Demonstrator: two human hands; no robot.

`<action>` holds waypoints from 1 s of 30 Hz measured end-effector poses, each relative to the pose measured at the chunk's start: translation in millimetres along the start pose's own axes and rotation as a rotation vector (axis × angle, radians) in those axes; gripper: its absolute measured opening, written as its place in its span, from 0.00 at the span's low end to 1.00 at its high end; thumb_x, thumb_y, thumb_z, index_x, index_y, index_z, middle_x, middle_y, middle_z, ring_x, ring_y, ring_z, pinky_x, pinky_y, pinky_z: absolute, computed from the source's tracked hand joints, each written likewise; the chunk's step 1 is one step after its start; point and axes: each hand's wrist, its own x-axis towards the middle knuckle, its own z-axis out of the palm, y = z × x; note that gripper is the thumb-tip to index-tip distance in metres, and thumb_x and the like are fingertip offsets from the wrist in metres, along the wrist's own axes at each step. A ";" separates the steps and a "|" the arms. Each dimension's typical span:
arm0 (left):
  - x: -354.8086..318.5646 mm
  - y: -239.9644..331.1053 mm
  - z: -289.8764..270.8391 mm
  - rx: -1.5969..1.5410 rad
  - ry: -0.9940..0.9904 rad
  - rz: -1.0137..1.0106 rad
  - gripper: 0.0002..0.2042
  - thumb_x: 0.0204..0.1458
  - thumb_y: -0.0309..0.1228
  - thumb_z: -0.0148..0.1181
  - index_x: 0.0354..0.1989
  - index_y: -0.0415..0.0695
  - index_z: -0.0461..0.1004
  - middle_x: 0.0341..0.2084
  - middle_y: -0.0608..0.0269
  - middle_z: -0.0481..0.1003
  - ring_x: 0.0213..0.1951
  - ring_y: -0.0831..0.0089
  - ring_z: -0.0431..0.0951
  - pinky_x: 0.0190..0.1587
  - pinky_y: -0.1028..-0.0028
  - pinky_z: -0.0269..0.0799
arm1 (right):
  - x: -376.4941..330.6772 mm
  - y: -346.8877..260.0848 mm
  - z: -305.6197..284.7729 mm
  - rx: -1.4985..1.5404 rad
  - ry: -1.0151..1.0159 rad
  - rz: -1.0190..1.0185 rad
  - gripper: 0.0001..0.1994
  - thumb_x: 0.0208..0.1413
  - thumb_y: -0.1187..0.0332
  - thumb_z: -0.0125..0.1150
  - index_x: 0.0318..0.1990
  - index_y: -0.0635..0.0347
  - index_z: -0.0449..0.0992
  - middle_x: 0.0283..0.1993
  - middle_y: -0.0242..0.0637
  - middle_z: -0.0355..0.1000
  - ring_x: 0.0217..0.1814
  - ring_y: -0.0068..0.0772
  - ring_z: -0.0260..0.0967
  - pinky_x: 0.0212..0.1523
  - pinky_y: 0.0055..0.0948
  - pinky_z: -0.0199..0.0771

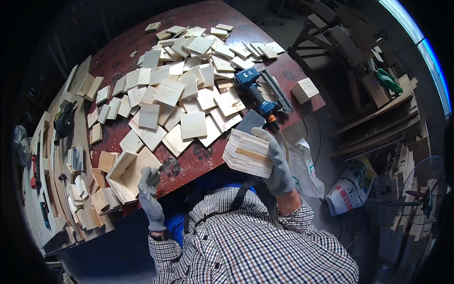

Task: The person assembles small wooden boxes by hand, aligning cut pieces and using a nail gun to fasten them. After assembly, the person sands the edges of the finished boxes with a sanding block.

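My right hand (279,168), in a grey glove, grips a thick stack of square plywood pieces (248,154) over the table's near edge. My left hand (150,196), also gloved, is beside an angled wooden corner piece (124,173) at the near left of the table. Its fingers are loosely bent with nothing visible in them; whether the tips touch the wood I cannot tell. A large heap of loose plywood squares (193,125) spreads beyond my hands. The blue nail gun (255,92) lies right of the heap, its hose running down past my right hand.
A red, worn table (215,12) bears the heap. Stacked wood blocks (305,90) sit at its right corner. Left is a bench with small blocks (87,217) and a red-handled tool (35,170). Sacks (350,187), long boards (383,128) and a fan (428,194) stand at right.
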 end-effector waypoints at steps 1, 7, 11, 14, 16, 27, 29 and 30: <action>-2.7 3.1 5.2 0.091 0.010 -0.028 0.37 0.74 0.56 0.36 0.75 0.34 0.61 0.68 0.46 0.70 0.69 0.56 0.71 0.76 0.57 0.59 | -6.9 -6.5 -10.5 -0.026 0.049 -0.002 0.39 0.74 0.38 0.46 0.73 0.67 0.65 0.68 0.43 0.68 0.71 0.33 0.66 0.71 0.32 0.65; -8.6 -37.3 -11.5 0.242 -0.074 -0.036 0.33 0.77 0.49 0.33 0.75 0.32 0.61 0.68 0.46 0.70 0.70 0.56 0.70 0.76 0.57 0.60 | -54.3 -3.5 -155.5 0.232 0.660 -0.248 0.40 0.69 0.56 0.68 0.78 0.69 0.55 0.74 0.48 0.63 0.72 0.40 0.66 0.73 0.36 0.66; -1.3 -37.9 -21.6 0.213 -0.016 -0.102 0.31 0.76 0.48 0.36 0.74 0.35 0.64 0.69 0.45 0.69 0.67 0.55 0.72 0.73 0.58 0.63 | -88.9 0.8 -229.9 -0.001 1.044 -0.285 0.44 0.62 0.65 0.73 0.78 0.71 0.52 0.70 0.53 0.65 0.68 0.39 0.70 0.68 0.33 0.72; 3.8 -36.1 -22.3 0.246 -0.027 -0.141 0.29 0.76 0.46 0.35 0.74 0.36 0.63 0.70 0.45 0.68 0.68 0.55 0.72 0.73 0.58 0.63 | -109.1 53.6 -284.0 -0.702 1.186 -0.147 0.46 0.51 0.66 0.80 0.75 0.70 0.59 0.66 0.53 0.66 0.65 0.41 0.70 0.63 0.34 0.76; 2.5 -29.5 -22.4 0.303 -0.063 -0.112 0.29 0.77 0.46 0.34 0.74 0.37 0.63 0.70 0.46 0.68 0.68 0.55 0.71 0.74 0.58 0.63 | -101.5 61.6 -264.6 -0.946 1.142 -0.044 0.51 0.42 0.63 0.84 0.75 0.65 0.61 0.63 0.51 0.64 0.65 0.47 0.67 0.67 0.40 0.70; -9.6 -22.0 -22.8 0.280 -0.083 -0.153 0.29 0.78 0.44 0.30 0.76 0.35 0.60 0.70 0.46 0.67 0.69 0.56 0.71 0.75 0.58 0.62 | -50.1 118.8 -247.2 -1.276 0.634 -0.228 0.52 0.40 0.55 0.84 0.74 0.63 0.63 0.65 0.53 0.63 0.67 0.56 0.63 0.68 0.48 0.68; -11.7 -21.1 -19.8 0.242 -0.068 -0.164 0.29 0.78 0.43 0.30 0.76 0.35 0.60 0.70 0.46 0.67 0.70 0.56 0.71 0.75 0.57 0.62 | -47.4 116.1 -246.6 -1.272 0.598 -0.196 0.53 0.41 0.56 0.84 0.75 0.64 0.62 0.66 0.52 0.63 0.68 0.55 0.62 0.69 0.47 0.69; -12.0 -21.0 -20.3 0.231 -0.066 -0.162 0.29 0.78 0.44 0.30 0.76 0.35 0.59 0.70 0.46 0.67 0.70 0.56 0.70 0.75 0.57 0.62 | -46.5 115.4 -245.5 -1.260 0.580 -0.178 0.52 0.41 0.56 0.84 0.74 0.64 0.63 0.66 0.52 0.64 0.68 0.55 0.63 0.69 0.47 0.69</action>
